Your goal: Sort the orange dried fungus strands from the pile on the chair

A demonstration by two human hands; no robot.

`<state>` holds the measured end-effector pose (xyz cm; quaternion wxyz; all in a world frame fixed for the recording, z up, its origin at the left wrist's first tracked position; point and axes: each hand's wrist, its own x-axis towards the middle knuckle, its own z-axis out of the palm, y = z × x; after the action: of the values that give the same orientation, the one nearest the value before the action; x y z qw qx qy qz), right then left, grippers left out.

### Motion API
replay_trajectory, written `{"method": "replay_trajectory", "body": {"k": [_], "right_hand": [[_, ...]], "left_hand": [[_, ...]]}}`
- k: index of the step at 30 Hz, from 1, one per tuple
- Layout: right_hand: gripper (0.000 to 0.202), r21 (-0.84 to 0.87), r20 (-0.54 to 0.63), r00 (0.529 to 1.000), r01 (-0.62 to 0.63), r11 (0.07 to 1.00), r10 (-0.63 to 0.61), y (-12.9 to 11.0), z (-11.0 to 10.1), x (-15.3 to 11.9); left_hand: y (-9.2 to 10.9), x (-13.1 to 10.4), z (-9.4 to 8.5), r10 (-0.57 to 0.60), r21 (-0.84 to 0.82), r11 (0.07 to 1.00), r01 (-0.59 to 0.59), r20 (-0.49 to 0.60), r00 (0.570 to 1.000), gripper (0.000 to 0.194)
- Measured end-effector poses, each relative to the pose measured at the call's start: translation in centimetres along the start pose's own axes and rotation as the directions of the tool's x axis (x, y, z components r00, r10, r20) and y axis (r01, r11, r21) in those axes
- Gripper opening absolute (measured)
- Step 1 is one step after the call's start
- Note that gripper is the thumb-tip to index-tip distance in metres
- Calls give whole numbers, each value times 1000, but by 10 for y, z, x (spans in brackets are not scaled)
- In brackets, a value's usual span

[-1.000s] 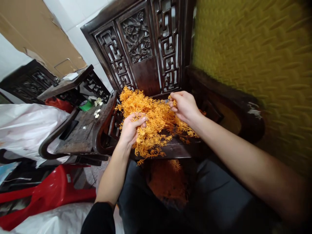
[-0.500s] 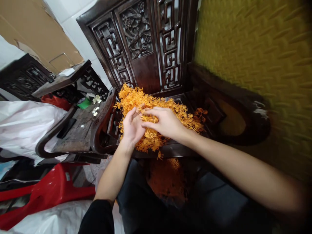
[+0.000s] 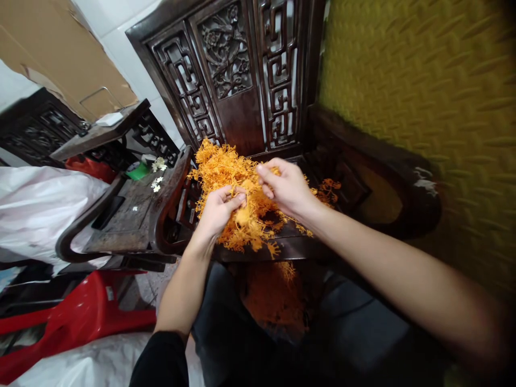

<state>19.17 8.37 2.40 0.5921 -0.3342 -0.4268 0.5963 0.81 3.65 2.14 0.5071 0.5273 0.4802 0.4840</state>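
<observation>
A heap of orange, branching plastic-looking sprigs (image 3: pixel 220 161) lies on the seat of a dark carved wooden chair (image 3: pixel 242 126). My left hand (image 3: pixel 221 210) is closed at the front of the heap, its thumb and fingers pinching an orange sprig (image 3: pixel 243 216) that hangs by the fingertips. Higher and to the right, my right hand (image 3: pixel 286 187) is also closed, with thumb and forefinger pressed together at the heap. What sits in that pinch is too small to make out. The two hands are apart, with orange strands between them.
On the left stands a dark side table (image 3: pixel 124 223) with a green tape roll (image 3: pixel 137 171) and small pale flower pieces (image 3: pixel 156 184). Below it are a red plastic stool (image 3: pixel 91 306) and white sacks (image 3: pixel 44 207). More orange material (image 3: pixel 278 293) shows under the seat. A yellow textured panel (image 3: pixel 423 80) borders the right.
My hands have moved apart: the right went up and right and closed, while the left turned from an open palm to a pinch on a sprig. Sprigs at the front have shifted.
</observation>
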Motion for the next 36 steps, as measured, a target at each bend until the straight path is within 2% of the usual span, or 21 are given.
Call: {"method": "replay_trajectory", "body": {"k": [2,3,4,6,8,11,13,17,23,26,28,30,32,33,35,36], "right_hand": [[21,61,-189,982,36,997,-24,-9,-13,12],[21,75,-253,967,50,996,-30,-13,-20,16],[20,73,-270,963,47,996,-25,-16,-26,20],[20,35,-163,986,-16,999,21,-17,-32,20],[21,-35,35,997,-74,997,75,-12,-30,14],[26,-158,314,945,-39,987,87,-4,-17,0],[34,-250,423,904,44,967,69,-2,-10,-6],[37,-368,469,883,166,915,29,-4,-6,-8],[52,-313,518,854,139,940,46,-5,-9,-8],[46,-354,507,859,280,893,-69,-9,-8,-10],[32,-413,497,849,414,811,-180,-9,-6,-12],[18,-454,463,844,487,746,-269,-8,-3,-14],[17,-472,397,868,472,745,-298,-5,-1,-12],[19,-465,334,896,428,775,-294,-4,-2,-9],[19,-376,118,958,287,881,-261,-4,-6,0],[18,-287,-13,972,220,932,-234,-6,-10,7]], "left_hand": [[2,-2,-3,-22,-21,1000,22,4,1000,23],[2,-3,-4,-14,-21,1000,14,-3,1000,20],[2,-4,-5,2,-21,1000,-3,-12,1000,17],[2,-4,-6,29,-48,998,-30,-26,999,12],[1,-3,-4,17,-126,992,-19,-18,1000,12],[1,0,5,-41,-257,965,46,23,999,13],[1,1,11,-63,-324,943,75,48,997,15],[2,1,19,-49,-397,914,82,91,995,21],[0,1,21,-27,-360,932,44,53,998,24],[0,3,22,-41,-351,935,42,9,999,28],[0,4,23,-45,-338,940,43,3,999,26],[0,4,24,-52,-342,938,60,30,998,25],[1,1,24,-57,-339,938,75,62,996,28],[1,-1,24,-61,-324,942,84,80,995,30],[1,-6,24,-74,-272,957,105,119,990,32],[0,-7,23,-85,-253,960,117,135,987,33]]}}
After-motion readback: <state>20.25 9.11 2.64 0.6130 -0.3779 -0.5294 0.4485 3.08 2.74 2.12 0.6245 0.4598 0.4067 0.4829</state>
